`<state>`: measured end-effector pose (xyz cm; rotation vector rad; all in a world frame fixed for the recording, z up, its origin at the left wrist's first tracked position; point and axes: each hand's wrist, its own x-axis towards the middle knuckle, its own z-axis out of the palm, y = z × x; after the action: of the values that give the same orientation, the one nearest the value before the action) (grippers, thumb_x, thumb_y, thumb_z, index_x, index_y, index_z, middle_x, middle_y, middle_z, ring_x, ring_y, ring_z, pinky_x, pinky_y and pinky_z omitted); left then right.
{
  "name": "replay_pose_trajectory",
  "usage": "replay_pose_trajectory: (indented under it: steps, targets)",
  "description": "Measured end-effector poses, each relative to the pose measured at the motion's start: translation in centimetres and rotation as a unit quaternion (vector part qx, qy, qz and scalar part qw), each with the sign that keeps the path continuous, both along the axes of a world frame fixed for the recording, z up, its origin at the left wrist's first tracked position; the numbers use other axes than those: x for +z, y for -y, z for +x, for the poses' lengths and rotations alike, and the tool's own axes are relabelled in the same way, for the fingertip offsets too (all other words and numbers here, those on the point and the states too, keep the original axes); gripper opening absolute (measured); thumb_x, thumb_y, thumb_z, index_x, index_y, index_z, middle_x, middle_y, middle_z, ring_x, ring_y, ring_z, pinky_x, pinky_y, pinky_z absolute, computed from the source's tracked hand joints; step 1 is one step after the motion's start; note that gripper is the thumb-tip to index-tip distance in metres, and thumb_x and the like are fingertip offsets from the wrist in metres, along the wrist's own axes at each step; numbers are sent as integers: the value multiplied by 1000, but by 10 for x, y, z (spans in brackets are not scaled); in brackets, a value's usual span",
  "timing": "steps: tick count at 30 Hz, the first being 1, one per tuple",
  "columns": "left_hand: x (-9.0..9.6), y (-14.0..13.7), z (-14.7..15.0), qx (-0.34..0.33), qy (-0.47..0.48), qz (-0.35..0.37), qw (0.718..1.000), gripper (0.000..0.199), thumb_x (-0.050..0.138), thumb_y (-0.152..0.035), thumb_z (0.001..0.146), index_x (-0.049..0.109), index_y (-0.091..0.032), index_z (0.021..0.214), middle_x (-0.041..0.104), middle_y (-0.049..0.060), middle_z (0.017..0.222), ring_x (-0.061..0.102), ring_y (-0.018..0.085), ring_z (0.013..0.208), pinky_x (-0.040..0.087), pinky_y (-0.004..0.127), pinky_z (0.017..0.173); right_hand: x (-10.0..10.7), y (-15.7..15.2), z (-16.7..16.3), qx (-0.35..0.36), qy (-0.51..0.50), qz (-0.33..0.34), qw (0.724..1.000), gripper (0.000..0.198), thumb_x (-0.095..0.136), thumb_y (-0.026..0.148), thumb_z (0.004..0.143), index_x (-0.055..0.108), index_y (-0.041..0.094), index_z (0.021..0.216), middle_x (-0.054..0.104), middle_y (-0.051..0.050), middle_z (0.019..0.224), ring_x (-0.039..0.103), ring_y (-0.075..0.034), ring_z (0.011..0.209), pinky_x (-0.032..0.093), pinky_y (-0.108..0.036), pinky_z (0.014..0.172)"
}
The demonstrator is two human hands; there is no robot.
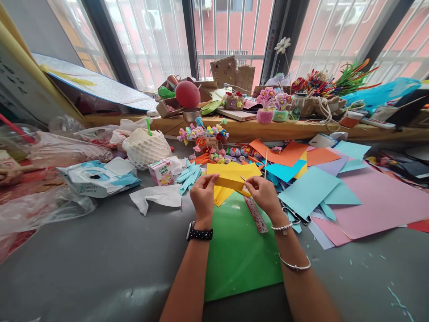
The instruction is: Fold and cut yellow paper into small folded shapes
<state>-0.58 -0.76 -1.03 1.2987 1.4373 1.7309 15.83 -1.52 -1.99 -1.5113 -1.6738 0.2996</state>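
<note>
Between my two hands a folded piece of yellow paper (229, 182) is held up above a green sheet or mat (241, 264). My left hand (203, 199) pinches its left end between thumb and fingers. At the right end, my right hand (264, 197) is closed on the same paper; a small pale pointed tip shows by its fingers, too small to name. More yellow paper (234, 168) lies just behind and below the held piece. A patterned ruler (257, 217) rests on the green surface beside my right hand.
Teal paper (308, 191), pink paper (385, 197) and scissors (303, 218) lie to the right. On the left are a wet-wipes pack (100, 179), a white tissue (156, 199), a small carton (161, 172) and a netted coconut (145, 150). Flower crafts (204, 136) stand behind.
</note>
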Motion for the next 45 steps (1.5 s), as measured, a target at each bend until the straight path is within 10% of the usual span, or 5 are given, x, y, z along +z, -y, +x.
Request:
replay_pose_trajectory:
  steps: [4, 13, 24, 39, 45]
  targets:
    - [1, 1, 1, -10, 20, 2, 1000, 22, 61, -37, 62, 64, -17, 71, 65, 1, 70, 57, 14, 69, 44, 22, 63, 4, 2, 0, -59, -21, 57, 996, 20, 45, 29, 76, 58, 15, 72, 60, -9, 71, 54, -19, 65, 42, -31, 60]
    - [-2, 1, 7, -170, -19, 11, 985, 22, 59, -36, 65, 63, -16, 73, 64, 3, 74, 58, 14, 71, 45, 24, 66, 8, 8, -17, 103, -13, 59, 993, 16, 47, 28, 77, 60, 19, 77, 61, -6, 76, 56, -18, 72, 42, -28, 66]
    - [-1, 2, 7, -133, -78, 50, 987, 20, 55, -33, 69, 65, -16, 75, 63, 4, 78, 58, 13, 74, 45, 23, 69, 9, 8, -13, 41, -9, 75, 996, 21, 44, 28, 78, 62, 18, 75, 61, -7, 75, 55, -19, 71, 40, -29, 65]
    - [-2, 2, 11, -252, 60, -76, 963, 22, 63, -35, 61, 61, -13, 66, 61, 1, 62, 57, 12, 65, 45, 23, 65, 9, 9, -15, 113, -221, -44, 968, 28, 49, 38, 73, 62, 13, 72, 63, -6, 69, 56, -16, 62, 43, -25, 54]
    - [-3, 1, 10, -249, 53, -82, 964, 23, 62, -36, 62, 59, -13, 62, 59, 0, 59, 56, 12, 62, 44, 23, 63, 7, 8, -17, 84, -138, 72, 984, 29, 54, 33, 73, 58, 17, 96, 62, -7, 88, 58, -17, 73, 47, -28, 64]
